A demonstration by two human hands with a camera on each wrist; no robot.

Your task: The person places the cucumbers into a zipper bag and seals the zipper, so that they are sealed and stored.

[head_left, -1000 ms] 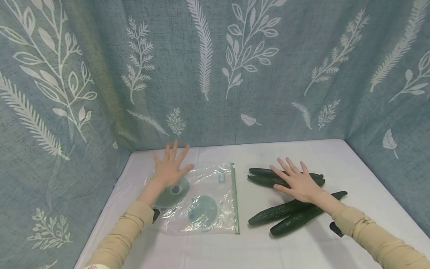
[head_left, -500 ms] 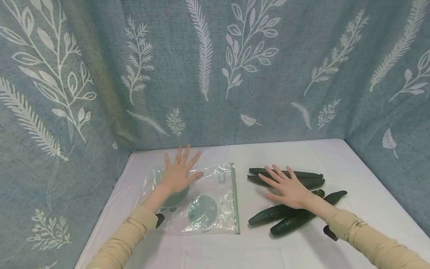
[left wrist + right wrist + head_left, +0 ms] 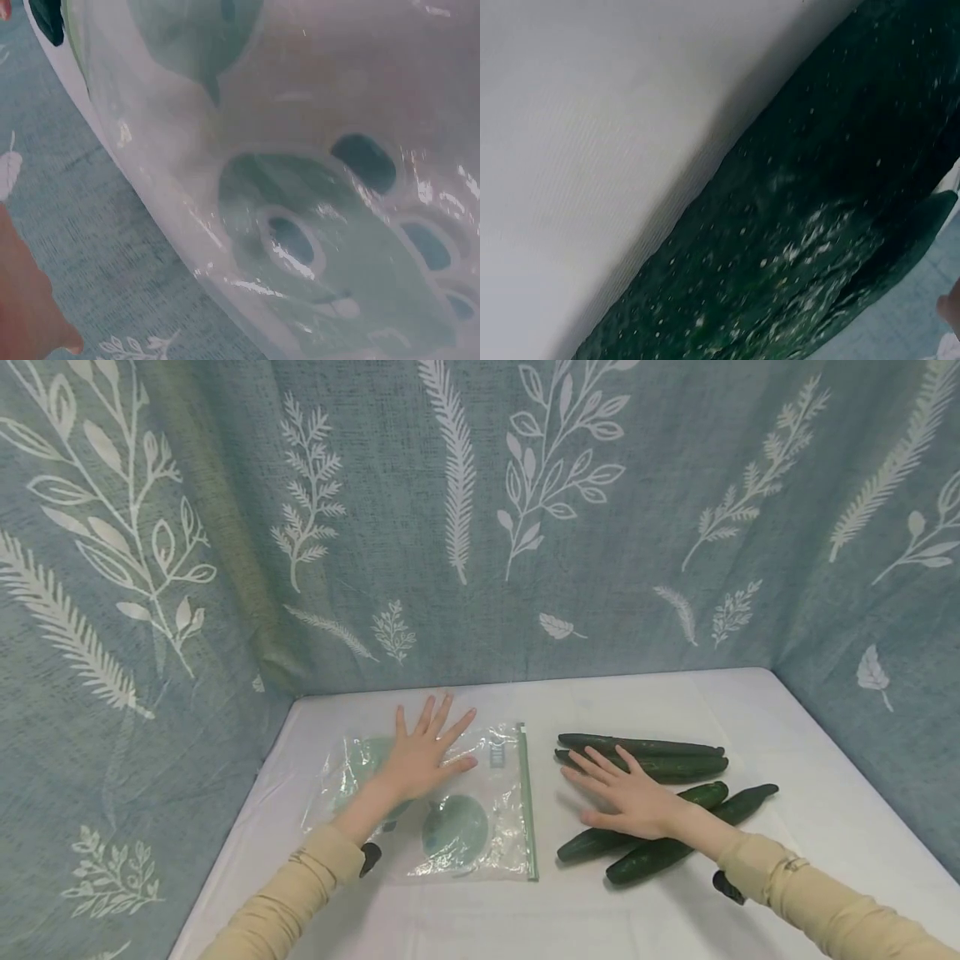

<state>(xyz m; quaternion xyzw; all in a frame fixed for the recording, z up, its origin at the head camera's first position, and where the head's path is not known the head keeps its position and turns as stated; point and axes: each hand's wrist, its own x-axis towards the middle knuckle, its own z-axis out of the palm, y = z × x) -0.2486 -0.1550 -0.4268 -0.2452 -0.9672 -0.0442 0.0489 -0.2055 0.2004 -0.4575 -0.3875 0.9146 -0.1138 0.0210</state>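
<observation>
My left hand [image 3: 420, 760], fingers spread, is over a clear zip bag [image 3: 495, 827] printed with green cartoon shapes. The bag lies flat, its green zip edge [image 3: 527, 810] towards the right. With fingers also spread, my right hand [image 3: 630, 797] is over several cucumbers. Two of them, a far cucumber [image 3: 645, 746] and one beside it [image 3: 686, 767], lie side by side; a third cucumber [image 3: 588, 844] and a front cucumber [image 3: 648, 862] lie slanted and are partly covered by the hand. In the right wrist view a bumpy cucumber [image 3: 780, 225] fills much of the picture. Neither hand holds anything.
A white cloth covers the table [image 3: 570, 918]. Blue-grey curtains [image 3: 495, 635] with white leaf prints hang behind it and along both sides. Dark wrist cameras, such as the left one [image 3: 370, 858], sit under the tan sleeves [image 3: 300, 893].
My left hand has moved right across the bag. My right hand has shifted left and slightly towards me over the cucumbers. Bag and cucumbers stay where they were.
</observation>
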